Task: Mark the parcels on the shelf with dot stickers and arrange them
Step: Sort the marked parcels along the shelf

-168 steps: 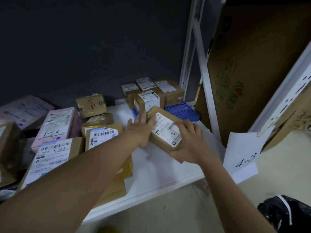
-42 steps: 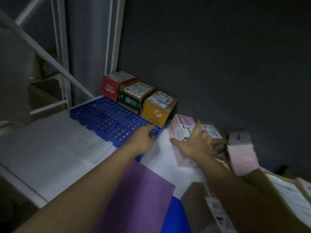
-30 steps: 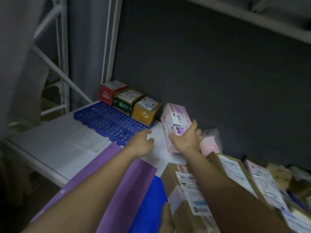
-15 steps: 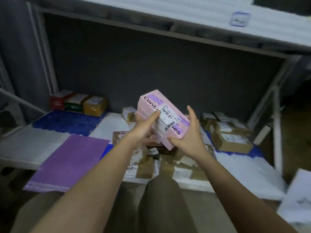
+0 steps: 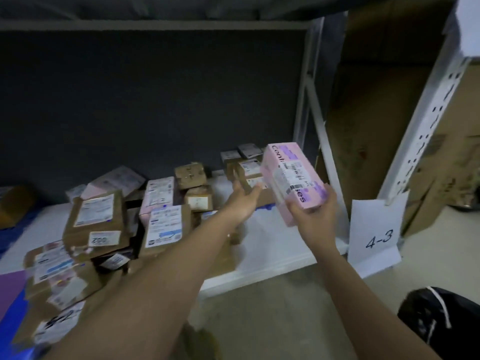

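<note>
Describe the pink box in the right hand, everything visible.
The pink box is a long cardboard carton with purple patches, dark lettering along one edge and a white barcode label on its upper face. The right hand grips its near end, holding it tilted in the air above the shelf's right end. The left hand is apart from it.

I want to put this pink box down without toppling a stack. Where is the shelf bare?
The white shelf board is bare at its front right, between the brown cardboard parcels on the left and the white upright post, below the right hand holding the pink box. The left half is crowded.
</note>
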